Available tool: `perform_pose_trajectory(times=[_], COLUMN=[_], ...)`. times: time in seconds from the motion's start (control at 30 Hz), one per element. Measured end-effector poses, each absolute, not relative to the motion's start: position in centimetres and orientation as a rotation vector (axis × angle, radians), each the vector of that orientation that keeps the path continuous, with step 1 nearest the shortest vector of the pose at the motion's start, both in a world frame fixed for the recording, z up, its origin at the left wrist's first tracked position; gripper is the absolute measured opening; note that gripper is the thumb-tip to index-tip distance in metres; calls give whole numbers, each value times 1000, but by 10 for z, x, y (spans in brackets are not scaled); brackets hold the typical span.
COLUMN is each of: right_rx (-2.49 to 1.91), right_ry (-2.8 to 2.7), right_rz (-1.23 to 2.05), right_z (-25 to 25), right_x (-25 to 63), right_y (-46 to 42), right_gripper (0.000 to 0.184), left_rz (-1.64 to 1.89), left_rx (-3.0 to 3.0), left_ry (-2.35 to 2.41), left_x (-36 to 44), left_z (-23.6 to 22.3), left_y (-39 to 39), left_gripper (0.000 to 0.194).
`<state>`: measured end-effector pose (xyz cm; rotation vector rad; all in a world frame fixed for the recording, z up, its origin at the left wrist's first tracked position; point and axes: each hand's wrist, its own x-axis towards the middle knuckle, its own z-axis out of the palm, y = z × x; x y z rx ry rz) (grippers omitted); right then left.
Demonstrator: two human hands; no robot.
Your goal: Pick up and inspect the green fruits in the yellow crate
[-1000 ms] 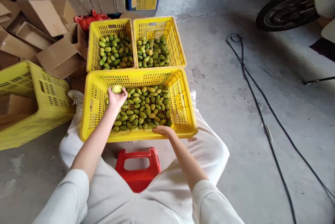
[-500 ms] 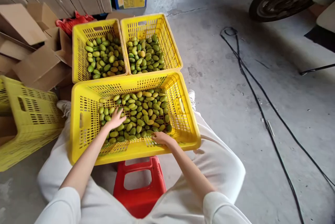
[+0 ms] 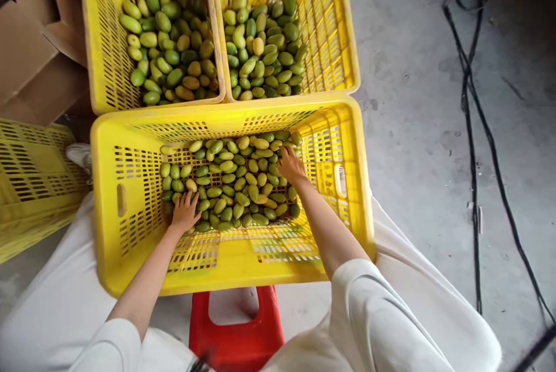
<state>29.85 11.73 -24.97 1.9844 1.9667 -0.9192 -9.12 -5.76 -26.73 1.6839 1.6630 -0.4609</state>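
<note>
Small oval green and yellowish fruits, like small mangoes (image 3: 238,183), lie in a loose layer in the near yellow crate (image 3: 278,270), which rests across my legs. My left hand (image 3: 185,214) is at the left side of the layer, fingers spread and resting on the fruits. At the far right of the layer is my right hand (image 3: 292,166), its fingers bent down among the fruits and pressed together. Whatever they may hold is hidden beneath them.
Beyond stand a left yellow crate (image 3: 104,53) and a right yellow crate (image 3: 330,36), both holding similar fruits. Another yellow crate (image 3: 39,175) and open cardboard boxes (image 3: 35,65) are at the left. A red stool (image 3: 237,340) is below. A black cable (image 3: 473,128) lies on the floor.
My right hand has moved from the near edge of the fruits to the far right. My left hand stays at the left, its fingers spread. The view has tilted down and come closer.
</note>
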Motion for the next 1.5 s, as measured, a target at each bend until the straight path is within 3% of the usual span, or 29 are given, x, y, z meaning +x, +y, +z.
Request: perform_pose_trajectory(times=[0.2, 0.4, 0.53, 0.73, 0.9, 1.1, 1.17, 1.23, 1.33, 1.5], right_rx=[1997, 1760, 1655, 1985, 2136, 2092, 2227, 2415, 2274, 1899], right_ry=[2099, 2107, 2139, 1747, 1439, 1044, 1151, 1448, 1825, 1942], right_rz=[-811, -886, -964, -1210, -1574, -2518, -2356, -1878, -1256, -1034], right_z=[-289, -284, -274, -269, -261, -257, -261, -267, -278, -290], right_x=[264, 269, 282, 267, 237, 225, 230, 238, 247, 247], right_y=[93, 43, 19, -6, 1, 8, 16, 25, 38, 49], right_gripper=[84, 75, 70, 82, 71, 64, 58, 51, 59, 81], left_rz=[-332, 10, 334, 698, 836, 977, 925, 719, 157, -568], left_rx=[1663, 1229, 986, 255, -1, 160, 369, 715, 1329, 1726], left_ry=[1670, 1675, 1663, 1658, 1443, 1343, 1496, 1708, 1840, 1745], left_x=[-95, -95, -91, -48, 36, 80, 62, 32, -18, -67], left_z=[-272, -270, -270, -261, -263, -265, -266, -265, -260, -252], left_y=[-46, -49, -51, -36, -4, 35, 36, 29, 11, -10], left_gripper=[73, 40, 39, 39, 46, 48, 40, 35, 54, 67])
